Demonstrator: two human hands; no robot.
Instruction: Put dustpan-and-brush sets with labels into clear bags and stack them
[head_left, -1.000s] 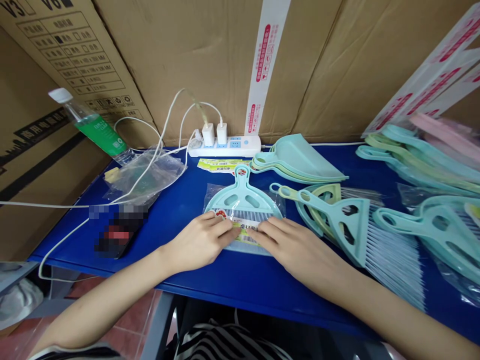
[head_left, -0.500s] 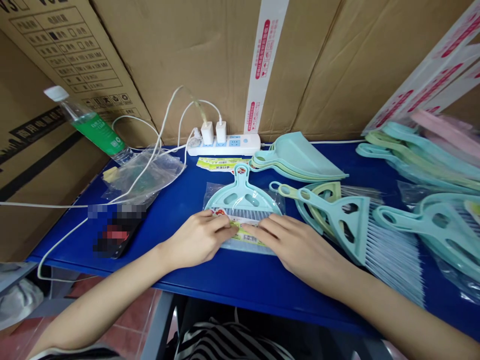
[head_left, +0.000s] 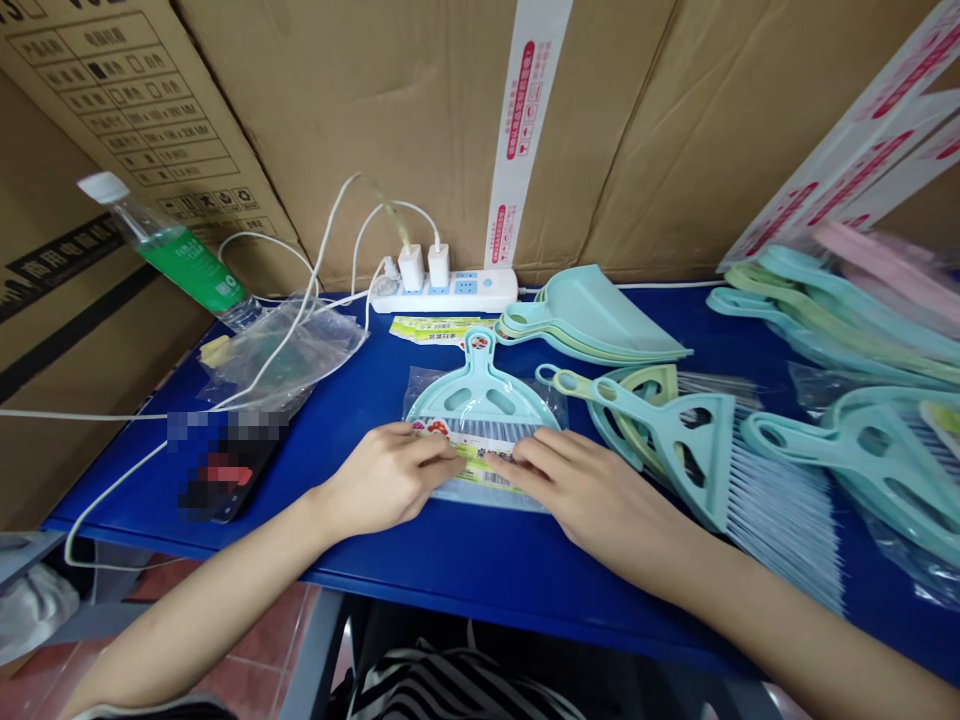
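Observation:
A light-blue dustpan and brush set [head_left: 484, 392] lies flat in a clear bag on the blue table, handle pointing away from me. A yellow-and-white paper label [head_left: 491, 462] with red mushroom prints crosses the bristles. My left hand [head_left: 394, 472] is closed on the set's left edge, its thumb and index finger at the label. On the opposite edge my right hand [head_left: 574, 480] has its fingers curled, thumb and index finger reaching over the label. Parts of the bag and label are hidden under both hands.
Loose brushes [head_left: 701, 455] lie to the right, and stacked dustpans [head_left: 596, 310] behind them. Bagged sets [head_left: 862, 440] pile up at far right. More labels [head_left: 427, 330] lie by a power strip [head_left: 450, 292]. A bottle [head_left: 176, 255], plastic bags [head_left: 289, 340], cables and a phone [head_left: 232, 470] occupy the left.
The view has shifted slightly. My right fingers have moved a little at the label, and more of its printing shows between my hands. Both hands stay on the set.

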